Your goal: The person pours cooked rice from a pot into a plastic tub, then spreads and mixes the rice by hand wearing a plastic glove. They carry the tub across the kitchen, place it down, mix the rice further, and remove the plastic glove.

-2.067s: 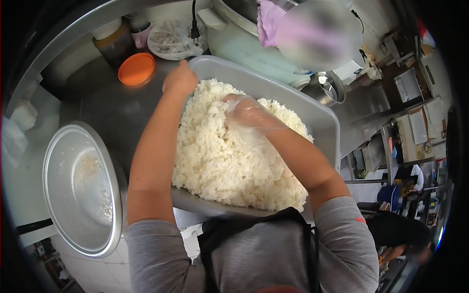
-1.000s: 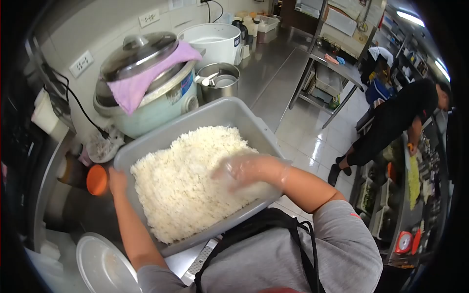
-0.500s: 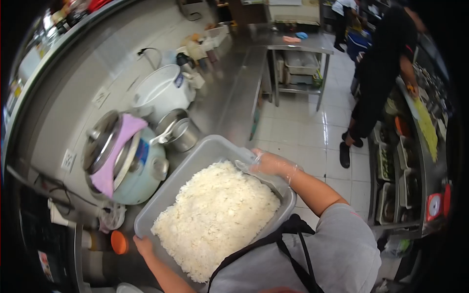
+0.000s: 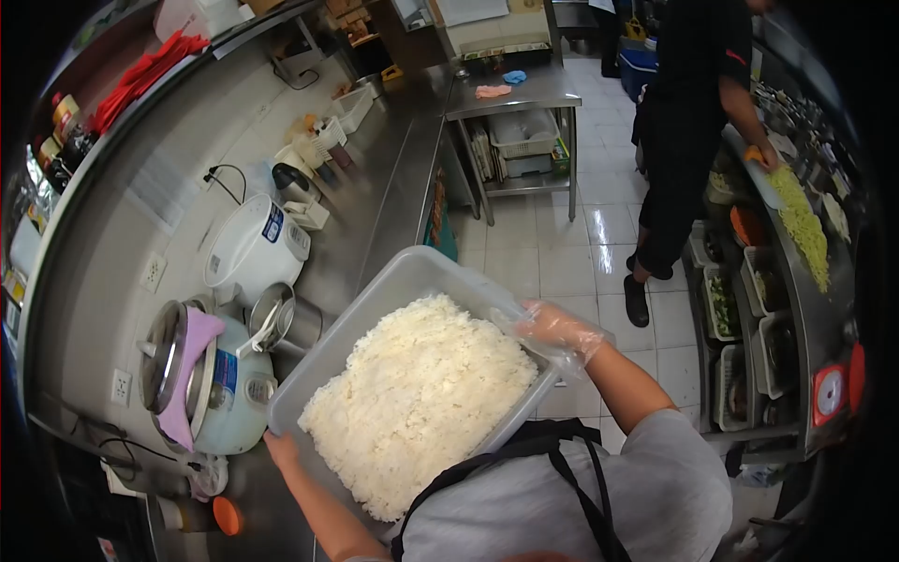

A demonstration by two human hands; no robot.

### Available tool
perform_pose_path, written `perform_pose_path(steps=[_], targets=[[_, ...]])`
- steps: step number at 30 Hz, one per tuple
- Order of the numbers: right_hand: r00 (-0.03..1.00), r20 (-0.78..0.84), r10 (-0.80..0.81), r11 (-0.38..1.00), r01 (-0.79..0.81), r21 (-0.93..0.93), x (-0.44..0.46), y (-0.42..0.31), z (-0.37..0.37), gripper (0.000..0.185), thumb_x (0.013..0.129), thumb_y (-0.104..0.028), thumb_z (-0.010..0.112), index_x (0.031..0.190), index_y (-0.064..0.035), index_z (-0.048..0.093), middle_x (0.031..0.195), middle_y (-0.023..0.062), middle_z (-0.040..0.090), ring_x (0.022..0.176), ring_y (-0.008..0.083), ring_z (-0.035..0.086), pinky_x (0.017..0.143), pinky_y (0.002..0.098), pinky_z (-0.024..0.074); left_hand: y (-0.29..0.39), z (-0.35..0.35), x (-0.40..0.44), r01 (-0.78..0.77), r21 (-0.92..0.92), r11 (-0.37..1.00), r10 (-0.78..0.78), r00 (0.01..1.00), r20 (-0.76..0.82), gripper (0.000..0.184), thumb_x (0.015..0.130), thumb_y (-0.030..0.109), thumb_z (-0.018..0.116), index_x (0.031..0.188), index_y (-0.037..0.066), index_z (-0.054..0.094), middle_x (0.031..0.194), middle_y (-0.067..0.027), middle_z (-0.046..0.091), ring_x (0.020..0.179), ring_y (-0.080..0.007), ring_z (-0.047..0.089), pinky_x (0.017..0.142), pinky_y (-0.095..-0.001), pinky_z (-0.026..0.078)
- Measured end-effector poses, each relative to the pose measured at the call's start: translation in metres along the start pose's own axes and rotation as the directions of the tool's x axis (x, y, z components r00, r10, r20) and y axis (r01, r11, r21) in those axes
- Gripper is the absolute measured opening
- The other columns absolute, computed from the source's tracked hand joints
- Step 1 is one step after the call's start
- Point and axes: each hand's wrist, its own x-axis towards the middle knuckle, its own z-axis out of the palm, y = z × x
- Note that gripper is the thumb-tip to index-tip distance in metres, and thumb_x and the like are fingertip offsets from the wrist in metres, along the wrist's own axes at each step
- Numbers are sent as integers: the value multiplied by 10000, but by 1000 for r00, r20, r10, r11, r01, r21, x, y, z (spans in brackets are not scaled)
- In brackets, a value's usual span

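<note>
A grey plastic tub (image 4: 323, 370) full of cooked white rice (image 4: 421, 403) is held up in front of my body, over the counter's edge. My right hand (image 4: 554, 328), in a clear plastic glove, grips its far right rim. At the near left corner my left hand (image 4: 281, 448) is closed on the rim, its fingers partly hidden beneath. To the left of the tub stands a rice cooker (image 4: 234, 389) with a purple cloth (image 4: 187, 375) draped over its lid. A metal pot (image 4: 300, 323) with a white-handled utensil in it stands beside the cooker.
A steel counter (image 4: 393, 140) runs along the left wall, with a white bucket (image 4: 248, 248) on it. An orange lid (image 4: 227, 515) lies lower left. At right, a person in black (image 4: 688, 122) handles shredded green vegetable (image 4: 796, 215) on another counter, near a red scale (image 4: 829, 393).
My view has turned to the right, so the cooker and counter appear further left. The tub stays in both my hands. The person at right still works at the counter.
</note>
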Motion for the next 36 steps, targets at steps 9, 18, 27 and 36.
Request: perform_pose_path(steps=[9,18,27,36], targets=[[958,-177,227,954,-183,237,-20,39,-72,485,740,-168,555,1143,57,407,1018,159,544,917,217,521,816,292,383,179,91,8,-222,134,966,214,974,68,400,738,152,477,1102,10,389,1042,-229,511,968,-376,485,812,-415,378],[882,-266,388,883,-273,382,37,69,-130,566,744,-164,559,1210,62,329,1104,205,486,1016,237,480,854,290,362,323,211,76,-409,216,887,360,904,232,368,756,158,439,1091,23,370,950,-241,545,881,-395,520,736,-451,405],[818,-319,479,819,-286,497,103,93,-169,606,749,-168,567,1238,55,286,1172,226,431,1099,270,421,893,285,329,467,296,108,-492,194,849,416,848,330,397,761,190,457,1119,38,374,985,-217,542,916,-375,516,755,-433,404],[881,-383,278,953,-202,227,258,143,-271,254,750,-199,578,818,46,589,813,76,575,784,137,500,736,251,392,543,414,190,-528,-88,845,523,782,338,392,725,177,511,1068,0,441,983,-208,545,930,-339,521,791,-371,394]])
